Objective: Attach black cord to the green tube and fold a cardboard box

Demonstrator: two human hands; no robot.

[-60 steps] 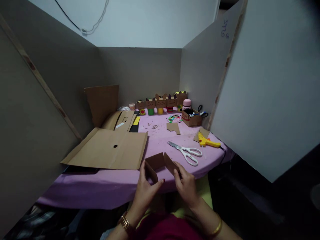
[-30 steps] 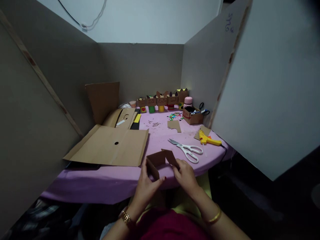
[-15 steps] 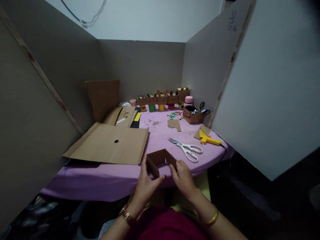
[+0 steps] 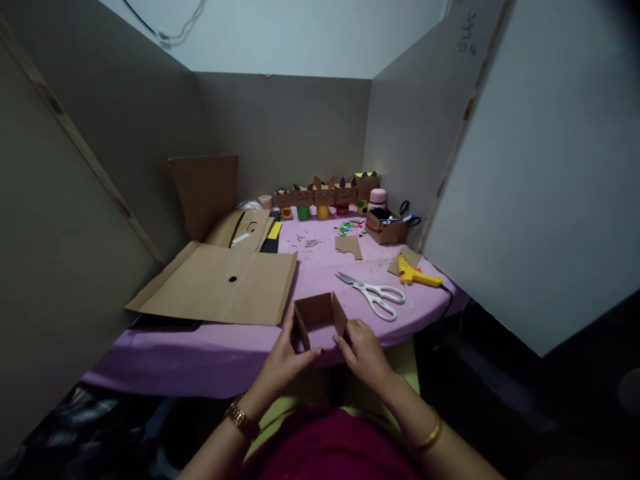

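A folded brown cardboard strip stands at the front edge of the table, bent into three walls with its near side open. My left hand grips its left wall, thumb pointing inward. With thumb and fingers, my right hand pinches the right wall. Just beyond, white-handled scissors lie with their blades slightly apart. A large flat cardboard sheet with a small dark hole lies to the left of the strip.
A yellow glue gun lies at the right on a cardboard scrap. Behind are a cut cardboard piece, colored scraps, a box of tools and several cardboard animal figures. Grey partitions enclose the purple-covered table.
The cardboard strip's right wall has swung inward, making the shape squarer. My right hand has shifted slightly left with it. The view has tilted a little.
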